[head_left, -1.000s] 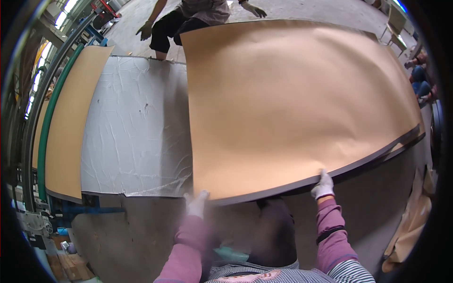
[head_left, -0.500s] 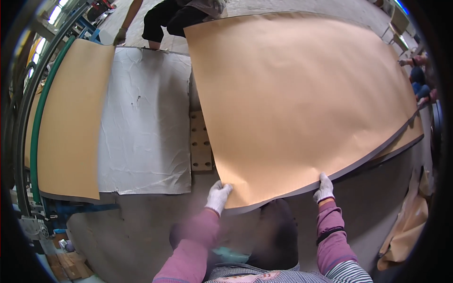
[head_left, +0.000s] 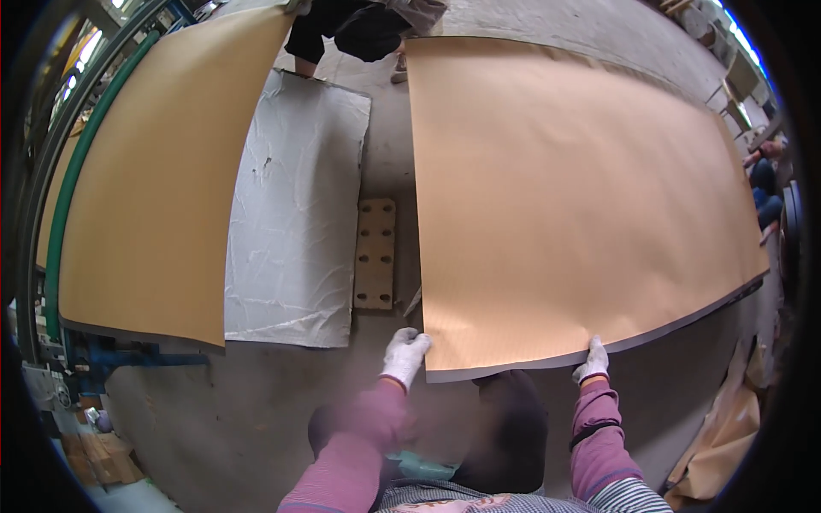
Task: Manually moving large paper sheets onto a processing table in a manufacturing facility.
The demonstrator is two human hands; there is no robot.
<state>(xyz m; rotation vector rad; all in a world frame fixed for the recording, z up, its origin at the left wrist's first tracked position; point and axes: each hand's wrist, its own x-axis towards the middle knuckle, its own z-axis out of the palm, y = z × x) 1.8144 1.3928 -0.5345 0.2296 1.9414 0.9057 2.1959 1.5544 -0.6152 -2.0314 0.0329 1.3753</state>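
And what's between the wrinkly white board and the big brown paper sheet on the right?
In the head view: a hole-dotted tan rectangular slab, grey floor and a pale sliver I can't identify.

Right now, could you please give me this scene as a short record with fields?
Left hand: gloved left hand, at the near left corner of the right brown sheet; grip unclear
Right hand: gloved right hand, pinching that sheet's near edge
Left side: left brown sheet, beside a green roller
Middle: wrinkled white panel, partly hidden by the left brown sheet; tan board with holes to its right
Far side: co-worker in dark trousers
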